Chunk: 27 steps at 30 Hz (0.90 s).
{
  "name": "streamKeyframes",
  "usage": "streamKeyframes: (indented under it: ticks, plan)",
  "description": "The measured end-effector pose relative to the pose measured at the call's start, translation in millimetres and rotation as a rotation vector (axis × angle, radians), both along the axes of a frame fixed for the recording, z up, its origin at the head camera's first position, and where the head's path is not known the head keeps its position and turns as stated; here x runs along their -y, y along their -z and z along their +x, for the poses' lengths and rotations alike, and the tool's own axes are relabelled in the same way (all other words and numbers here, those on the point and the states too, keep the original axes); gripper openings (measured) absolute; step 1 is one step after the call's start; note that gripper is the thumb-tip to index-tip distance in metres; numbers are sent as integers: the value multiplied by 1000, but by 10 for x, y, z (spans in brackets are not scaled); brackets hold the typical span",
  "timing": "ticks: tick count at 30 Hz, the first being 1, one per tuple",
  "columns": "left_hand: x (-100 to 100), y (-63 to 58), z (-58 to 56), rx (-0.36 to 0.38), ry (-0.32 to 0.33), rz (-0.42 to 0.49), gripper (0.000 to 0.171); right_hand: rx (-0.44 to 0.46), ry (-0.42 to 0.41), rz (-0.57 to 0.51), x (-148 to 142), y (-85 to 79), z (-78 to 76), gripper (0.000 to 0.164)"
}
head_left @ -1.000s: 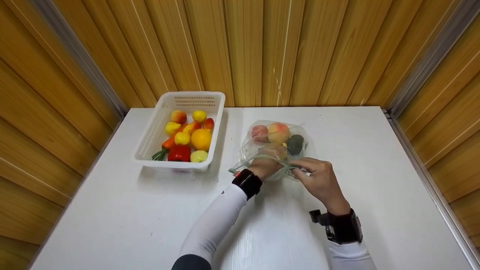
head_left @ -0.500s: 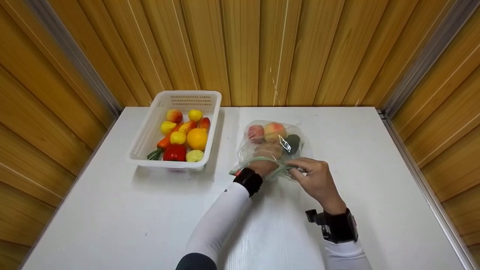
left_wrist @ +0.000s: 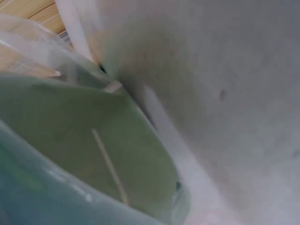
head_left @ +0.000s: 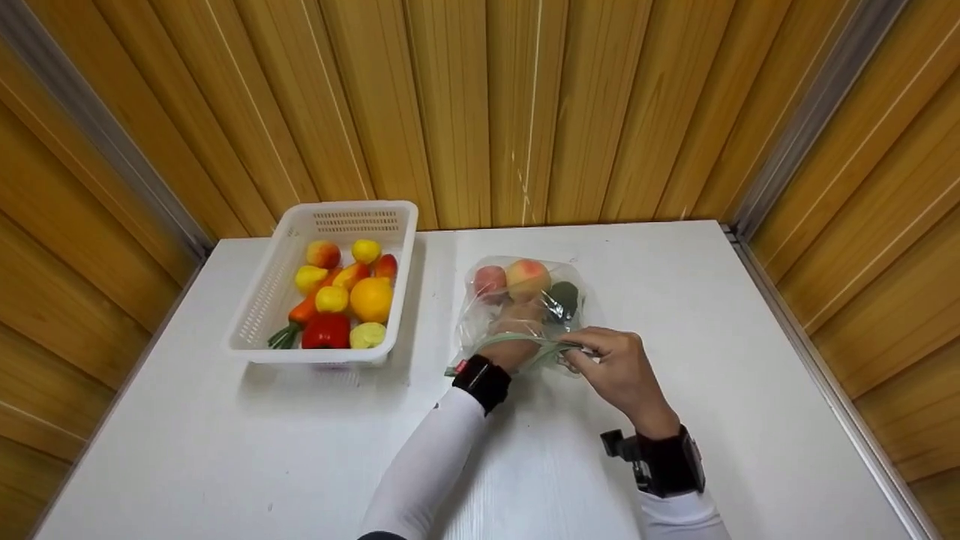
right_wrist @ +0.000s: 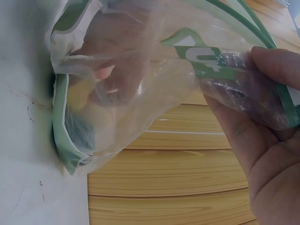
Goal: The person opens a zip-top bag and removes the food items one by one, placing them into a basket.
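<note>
Clear plastic bag (head_left: pixel 472 319) with green-edged mouth, centre of the frame, head view. The left hand (head_left: pixel 517 322) lies inside to the wrist; whether it grips anything cannot be told. The right hand (head_left: pixel 619 367), right of centre, pinches the green rim (head_left: pixel 525 339). A peach (head_left: pixel 529 277), a reddish fruit (head_left: pixel 490 282) and a dark green avocado-like fruit (head_left: pixel 562 298) lie within; a white basket (head_left: pixel 307 356) holding an orange (head_left: pixel 372 300) stands at left. Sound technique: rim raised and taut, clear of the black wrist mount (head_left: pixel 482 384).

Left wrist view: green bag material, blurred, fills the lower left; neither hand nor lettering shows.

Right wrist view: thumb (right_wrist: pixel 276 68) and fingers grip the bag at right edge; right of upper centre, creased green print (right_wrist: pixel 206 63) bears white characters, not securely legible.
</note>
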<state>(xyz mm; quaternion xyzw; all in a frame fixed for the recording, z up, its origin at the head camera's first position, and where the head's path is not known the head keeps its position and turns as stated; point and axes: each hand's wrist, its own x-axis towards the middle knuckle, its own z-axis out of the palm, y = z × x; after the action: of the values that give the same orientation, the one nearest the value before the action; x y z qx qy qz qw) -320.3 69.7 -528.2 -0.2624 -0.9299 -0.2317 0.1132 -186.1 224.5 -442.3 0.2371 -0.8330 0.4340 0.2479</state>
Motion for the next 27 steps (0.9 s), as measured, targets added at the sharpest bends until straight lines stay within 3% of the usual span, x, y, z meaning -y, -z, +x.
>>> streamKeyframes:
  ticks: [2,3,6,10,12,17,19,21,25,27]
  plan:
    - [68,-1,42,18,8,38,22,11,-1,5,10,9,7,22]
    - [107,-150,225,32,10,27,24,18,0,7,14,12,8,23]
    - [168,-360,476,53,19,101,20,29,6,9,20,18,14,24]
    - [238,-500,623,199,36,178,35,17,12,6,24,26,18,25]
    - [278,-507,654,196,68,193,34,8,11,6,26,26,19,25]
    - [388,-538,761,-48,158,63,19,5,19,16,33,15,16,24]
    - [424,-585,817,-107,164,14,20,5,24,21,35,9,11,24]
    - [442,-648,857,-58,158,15,21,3,25,18,38,4,5,23]
    - [473,-794,937,115,135,56,33,-9,24,4,41,8,-8,23]
    - [496,-860,976,141,136,54,37,-14,26,0,43,15,-16,23]
